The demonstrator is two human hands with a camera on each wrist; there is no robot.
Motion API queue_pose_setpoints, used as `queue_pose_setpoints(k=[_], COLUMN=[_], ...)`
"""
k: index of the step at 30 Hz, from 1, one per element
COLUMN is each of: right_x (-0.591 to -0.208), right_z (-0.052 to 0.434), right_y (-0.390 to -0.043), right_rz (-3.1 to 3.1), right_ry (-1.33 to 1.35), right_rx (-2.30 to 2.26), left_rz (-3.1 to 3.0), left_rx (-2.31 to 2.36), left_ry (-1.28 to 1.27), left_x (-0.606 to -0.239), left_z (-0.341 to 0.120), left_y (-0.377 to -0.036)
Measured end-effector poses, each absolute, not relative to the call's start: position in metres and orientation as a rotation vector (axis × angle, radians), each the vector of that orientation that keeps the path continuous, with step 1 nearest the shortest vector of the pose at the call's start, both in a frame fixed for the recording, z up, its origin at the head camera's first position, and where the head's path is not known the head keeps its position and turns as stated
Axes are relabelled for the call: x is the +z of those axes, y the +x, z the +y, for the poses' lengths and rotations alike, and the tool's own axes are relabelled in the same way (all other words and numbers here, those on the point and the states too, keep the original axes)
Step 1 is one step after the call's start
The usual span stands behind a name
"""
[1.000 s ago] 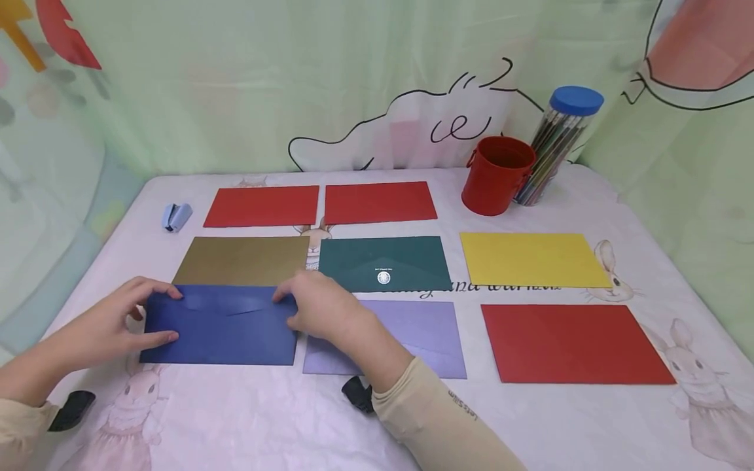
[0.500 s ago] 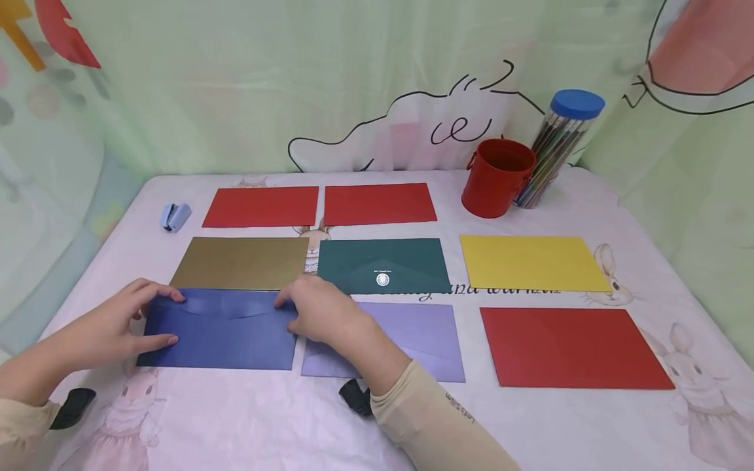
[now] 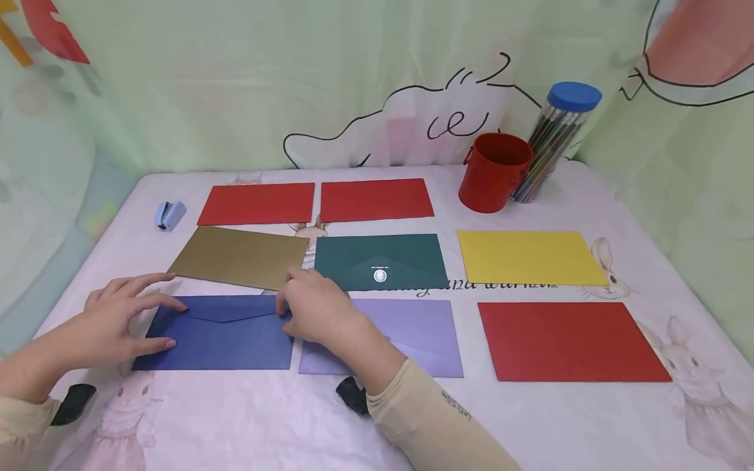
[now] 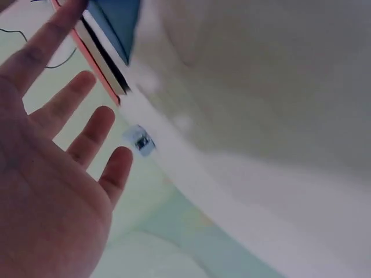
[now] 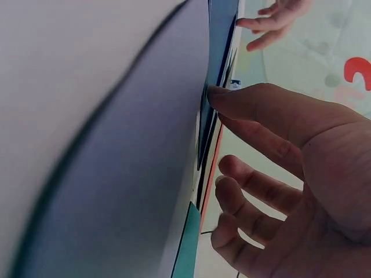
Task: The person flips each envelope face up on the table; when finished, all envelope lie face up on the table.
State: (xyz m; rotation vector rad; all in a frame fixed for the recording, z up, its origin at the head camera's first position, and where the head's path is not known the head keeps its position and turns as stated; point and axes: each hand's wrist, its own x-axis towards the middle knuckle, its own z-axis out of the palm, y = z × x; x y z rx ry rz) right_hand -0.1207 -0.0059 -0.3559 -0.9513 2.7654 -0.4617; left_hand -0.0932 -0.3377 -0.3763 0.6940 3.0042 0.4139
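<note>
In the head view a blue envelope [image 3: 220, 343] lies at the front left, its pointed flap folded down along the far edge. My left hand [image 3: 126, 320] is at its left end, fingers spread, thumb and one fingertip resting on the paper. Another left fingertip reaches the near left corner of a gold-brown envelope [image 3: 241, 255]. My right hand [image 3: 321, 307] touches the blue envelope's far right corner with thumb and index finger, the other fingers loosely bent. Beneath the right wrist is a lilac envelope [image 3: 418, 340], partly covered.
Behind lie two red envelopes [image 3: 256, 204], a dark green one [image 3: 379, 252] and a yellow one [image 3: 530, 257]. Another red envelope [image 3: 574, 341] is front right. A light blue stapler [image 3: 169, 215], red bucket [image 3: 493, 173] and blue-lidded jar of pencils [image 3: 554, 144] stand farther back.
The blue envelope has come slightly nearer, and its flap edge shows more clearly. The gold-brown envelope has turned askew, leaving a gap between the two. My left fingers have spread wider.
</note>
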Motion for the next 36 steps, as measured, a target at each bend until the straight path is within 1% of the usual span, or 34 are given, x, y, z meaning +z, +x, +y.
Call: queue_pose_setpoints(k=[4,9,13,16,19,22,29,36], right_x=[-0.351,-0.345,-0.341,-0.341,-0.340,-0.339,-0.341,-0.341], right_z=[-0.005,-0.002,-0.007,-0.015,-0.024,-0.030,-0.033,-0.032], right_y=[-0.122,-0.130,-0.146,-0.159,-0.170,-0.177,-0.184,-0.188], right_rz=[2.738,2.709,2.740,2.757,2.756,2.749,2.658,2.624], right_ry=[-0.910,-0.820,-0.833,-0.889,-0.910,-0.902,-0.916,-0.980], right_rx=[-0.491,-0.564,-0.509,-0.407,-0.305,-0.241,-0.238,-0.186], left_rz=[3.034,3.037,2.934,2.820,2.723,2.672,2.724,2.760], left_rx=[0.541,0.674,0.662,0.673,0.678,0.650,0.533,0.512], left_ry=[0.746,0.819,0.780,0.673,0.557,0.510,0.555,0.571], left_x=[-0.373,-0.367,-0.364,-0.363,-0.362,-0.363,-0.362,-0.360], left_z=[-0.328,-0.318,-0.317,-0.320,-0.323,-0.325,-0.328,-0.329], left_y=[-0.108,-0.137,-0.161,-0.172,-0.177,-0.179,-0.177,-0.175])
